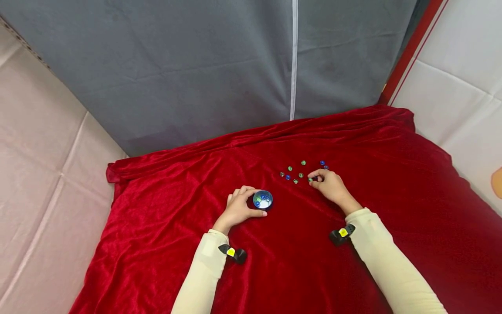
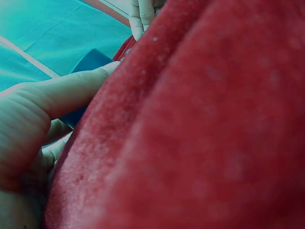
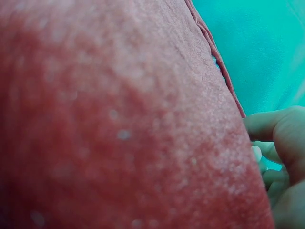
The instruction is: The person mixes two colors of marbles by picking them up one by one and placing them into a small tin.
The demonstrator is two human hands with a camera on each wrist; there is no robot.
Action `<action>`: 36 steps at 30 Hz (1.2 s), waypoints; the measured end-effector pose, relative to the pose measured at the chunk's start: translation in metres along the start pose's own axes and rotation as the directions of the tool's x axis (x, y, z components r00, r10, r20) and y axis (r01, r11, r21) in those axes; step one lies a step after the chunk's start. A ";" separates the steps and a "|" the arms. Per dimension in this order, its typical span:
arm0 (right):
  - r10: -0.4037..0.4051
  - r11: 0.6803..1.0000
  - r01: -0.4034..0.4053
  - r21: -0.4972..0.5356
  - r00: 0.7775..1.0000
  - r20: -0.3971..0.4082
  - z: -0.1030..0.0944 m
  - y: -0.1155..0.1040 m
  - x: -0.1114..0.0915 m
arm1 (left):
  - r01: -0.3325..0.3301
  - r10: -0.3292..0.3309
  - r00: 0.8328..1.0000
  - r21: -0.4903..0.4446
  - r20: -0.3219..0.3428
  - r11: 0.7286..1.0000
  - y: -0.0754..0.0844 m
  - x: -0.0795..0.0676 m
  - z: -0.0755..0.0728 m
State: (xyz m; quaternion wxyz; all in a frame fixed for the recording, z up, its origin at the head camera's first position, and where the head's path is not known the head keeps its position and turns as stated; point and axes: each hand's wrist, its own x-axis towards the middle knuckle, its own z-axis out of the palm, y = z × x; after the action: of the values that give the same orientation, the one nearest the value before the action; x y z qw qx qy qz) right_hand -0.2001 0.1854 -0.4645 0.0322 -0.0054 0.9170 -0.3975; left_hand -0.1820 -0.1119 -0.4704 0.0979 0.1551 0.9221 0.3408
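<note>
My left hand (image 1: 238,207) grips a small round blue cup (image 1: 265,206), fingers behind it and thumb along the near side. Several blue and green marbles lie inside the cup. The left wrist view shows the cup's blue side (image 2: 90,61) beyond my thumb, partly hidden by red cloth. To the right, my right hand (image 1: 331,186) pinches a green marble (image 1: 310,179) between thumb and fingers, at the edge of a loose group of marbles. In the right wrist view, cloth hides most of what the right fingertips hold.
Loose marbles lie on the red velvet cloth (image 1: 298,244), among them a green marble (image 1: 303,162), a blue marble (image 1: 288,177) and another blue marble (image 1: 322,162) beyond the right hand. Cloth folds run along the back, before a grey partition (image 1: 196,74).
</note>
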 end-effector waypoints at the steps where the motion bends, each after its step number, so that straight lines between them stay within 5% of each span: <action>1: 0.000 1.000 0.000 -0.002 1.000 -0.001 0.000 0.000 0.000 | -0.001 0.001 1.000 0.000 -0.001 1.000 0.000 0.000 0.000; 22: 0.022 0.999 -0.021 0.034 1.000 -0.011 0.000 -0.001 -0.002 | -0.016 0.016 1.000 0.024 0.000 1.000 0.000 0.001 0.002; 36: -0.035 0.998 0.036 0.047 0.999 -0.015 0.005 -0.021 -0.006 | -0.012 0.011 1.000 0.020 0.014 1.000 -0.001 0.000 0.002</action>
State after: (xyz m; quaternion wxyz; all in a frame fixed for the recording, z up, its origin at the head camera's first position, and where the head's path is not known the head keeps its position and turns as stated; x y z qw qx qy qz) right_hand -0.1944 0.1676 -0.4526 0.0186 -0.0181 0.9073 -0.4196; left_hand -0.1820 -0.1112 -0.4724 0.1006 0.1637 0.9238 0.3312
